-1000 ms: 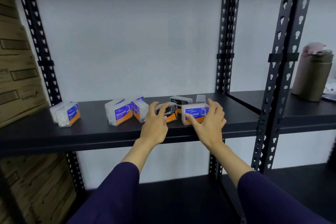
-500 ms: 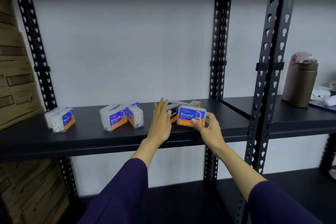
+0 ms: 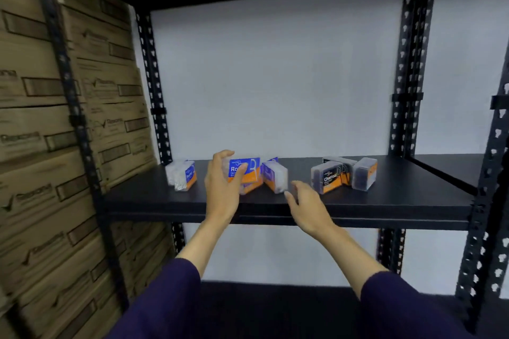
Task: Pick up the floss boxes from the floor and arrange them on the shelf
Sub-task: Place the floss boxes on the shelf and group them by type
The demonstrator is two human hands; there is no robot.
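My left hand grips a blue and orange "Round" floss box, held just above another clear box on the black shelf. A blue-labelled box stands right beside it. Farther left sits one more "Round" box. At the right stands a dark "Charcoal" box with two more dark boxes behind and beside it. My right hand hovers open over the shelf's front edge, holding nothing.
Stacked cardboard cartons fill the bay to the left, behind a black upright. Perforated shelf posts stand at the right, with a neighbouring shelf beyond. A lower shelf lies below my forearms.
The "Round" box passed from my right hand to my left and moved left to the blue-labelled boxes. My right hand let go and drew back. The view swung left.
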